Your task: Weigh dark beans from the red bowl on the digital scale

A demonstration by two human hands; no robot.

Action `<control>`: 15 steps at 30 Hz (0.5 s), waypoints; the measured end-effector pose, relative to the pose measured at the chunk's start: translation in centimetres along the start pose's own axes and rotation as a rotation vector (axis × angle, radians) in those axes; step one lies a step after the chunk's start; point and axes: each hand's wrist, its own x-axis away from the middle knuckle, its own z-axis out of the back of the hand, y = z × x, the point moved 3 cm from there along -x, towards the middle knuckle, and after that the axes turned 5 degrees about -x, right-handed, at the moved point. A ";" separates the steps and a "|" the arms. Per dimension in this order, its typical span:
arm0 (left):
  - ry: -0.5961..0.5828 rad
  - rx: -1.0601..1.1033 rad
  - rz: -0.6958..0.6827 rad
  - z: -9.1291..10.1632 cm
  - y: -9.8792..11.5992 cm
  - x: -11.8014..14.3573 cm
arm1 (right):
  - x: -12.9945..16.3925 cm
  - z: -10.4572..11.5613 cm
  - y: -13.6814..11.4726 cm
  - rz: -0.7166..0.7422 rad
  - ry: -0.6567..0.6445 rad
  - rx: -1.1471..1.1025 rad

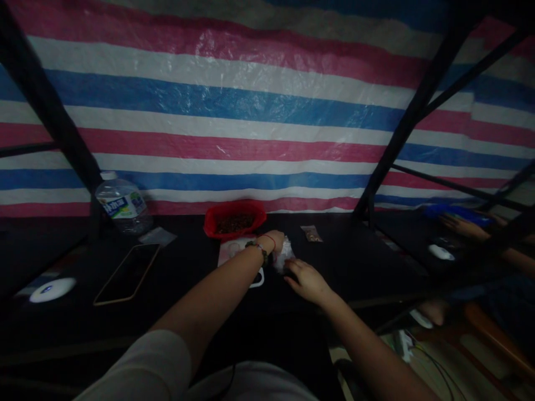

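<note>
My left hand (pixel 273 240), with a beaded bracelet and a red cord at the wrist, reaches across to crumpled clear plastic bags (pixel 286 254). Its fingers curl down onto the plastic, and their tips are mostly hidden. At the near right side of the plastic lies my right hand (pixel 308 279), thumb apart from the bent fingers, fingertips against the plastic's edge. Behind my left hand stands a red bag-like container (pixel 211 223) with many small brown pieces (pixel 236 223). A pale printed sheet (pixel 225 253) and a white rounded object (pixel 258 278) are partly covered by my left forearm.
A small filled clear packet (pixel 311 234) lies to the right. On the left are a large water bottle (pixel 123 205), a flat clear bag (pixel 157 236), a phone (pixel 129 274) and a white oval device (pixel 53 290). Another person's hand (pixel 462 227) is at far right by blue material.
</note>
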 end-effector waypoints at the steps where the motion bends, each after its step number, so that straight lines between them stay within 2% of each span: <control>1: -0.009 -0.001 0.019 -0.2 -0.1 -0.3 | 0.2 0.0 0.1 0.002 0.003 -0.015; 4: -0.010 -0.022 0.075 -1.0 -0.2 -0.9 | 0.6 -0.1 0.7 -0.002 0.036 -0.101; 10: 0.119 0.054 0.093 -2.1 0.4 -0.4 | 0.3 0.0 3.4 -0.192 0.299 -0.291; 15: 0.234 0.229 0.030 -2.4 0.7 1.5 | -0.7 0.2 5.1 -0.312 0.342 -0.480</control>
